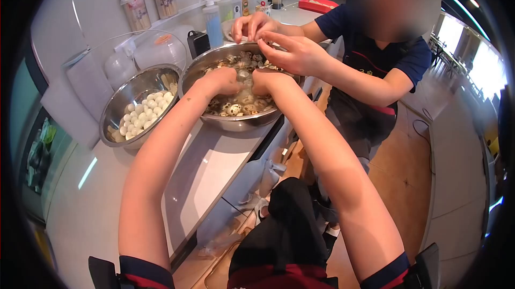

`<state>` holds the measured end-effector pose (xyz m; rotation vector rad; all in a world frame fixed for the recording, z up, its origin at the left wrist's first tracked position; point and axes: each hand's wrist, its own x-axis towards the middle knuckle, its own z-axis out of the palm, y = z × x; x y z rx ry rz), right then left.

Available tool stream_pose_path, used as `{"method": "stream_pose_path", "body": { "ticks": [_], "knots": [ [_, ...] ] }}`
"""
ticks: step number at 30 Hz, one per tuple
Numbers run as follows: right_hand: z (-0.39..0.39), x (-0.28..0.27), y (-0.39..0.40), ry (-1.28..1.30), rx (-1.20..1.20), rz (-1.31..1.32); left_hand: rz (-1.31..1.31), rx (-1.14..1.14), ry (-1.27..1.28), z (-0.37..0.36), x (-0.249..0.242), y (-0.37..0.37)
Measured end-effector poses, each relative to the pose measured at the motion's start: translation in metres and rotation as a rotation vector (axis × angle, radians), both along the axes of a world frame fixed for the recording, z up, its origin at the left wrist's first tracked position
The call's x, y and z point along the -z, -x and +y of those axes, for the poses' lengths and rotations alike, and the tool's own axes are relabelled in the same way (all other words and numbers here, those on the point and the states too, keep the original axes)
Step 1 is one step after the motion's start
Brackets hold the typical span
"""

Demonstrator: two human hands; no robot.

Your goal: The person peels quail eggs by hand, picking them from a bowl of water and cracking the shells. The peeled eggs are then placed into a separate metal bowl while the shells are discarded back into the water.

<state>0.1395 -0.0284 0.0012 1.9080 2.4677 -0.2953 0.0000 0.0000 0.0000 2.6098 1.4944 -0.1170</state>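
Note:
A large steel bowl (236, 124) holds water, speckled quail eggs (235, 109) and bits of shell. Both my hands reach into it. My left hand (222, 81) has its fingers curled together at the water, and whatever they grip is hidden. Beside it, my right hand (266, 81) is bent down with fingers closed, their tips out of sight. Left of this bowl, a smaller tilted steel bowl (119, 108) holds several peeled white quail eggs (142, 115).
A co-worker's hands (292, 53) are held over the bowl's far rim, fingers pinched together. Pump bottles (212, 21) and a black box (198, 43) stand behind it on the white counter (198, 182). Chopstick holders (137, 13) are at the wall. A red tray (317, 4) lies farther back.

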Motion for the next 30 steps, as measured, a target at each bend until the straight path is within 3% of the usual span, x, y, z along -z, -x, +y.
{"method": "stream_pose_path", "body": {
  "ticks": [3, 5, 9, 11, 14, 17, 19, 24, 28, 30],
  "knots": [
    [-0.003, 0.008, -0.002, 0.044, -0.010, 0.016, -0.098, -0.135, 0.031, -0.013, 0.002, -0.005],
    [-0.002, 0.006, -0.003, 0.032, 0.013, 0.037, -0.303, -0.080, 0.047, -0.009, 0.002, -0.006],
    [0.000, 0.004, -0.004, 0.012, 0.015, 0.059, -0.412, -0.027, 0.067, -0.002, 0.003, -0.005],
    [0.002, 0.005, -0.005, 0.007, 0.047, 0.073, -0.539, 0.181, 0.013, 0.003, 0.011, -0.001],
    [0.002, 0.009, -0.006, -0.045, -0.013, 0.113, -0.538, 0.216, 0.162, -0.003, 0.009, -0.001],
    [-0.009, 0.002, -0.004, 0.016, 0.047, 0.146, -0.395, 0.051, 0.437, -0.010, 0.002, -0.005],
    [-0.013, -0.001, -0.006, 0.019, 0.050, 0.139, -0.427, 0.079, 0.423, -0.016, 0.000, -0.006],
    [-0.013, -0.003, -0.003, 0.031, 0.014, 0.120, -0.165, -0.158, 0.253, -0.012, -0.004, -0.007],
    [-0.020, -0.007, -0.001, 0.036, -0.001, 0.155, -0.139, -0.002, 0.092, -0.013, -0.001, -0.012],
    [-0.020, -0.008, -0.001, 0.042, -0.004, 0.168, -0.261, 0.081, 0.159, -0.010, 0.008, -0.006]
  ]
}}
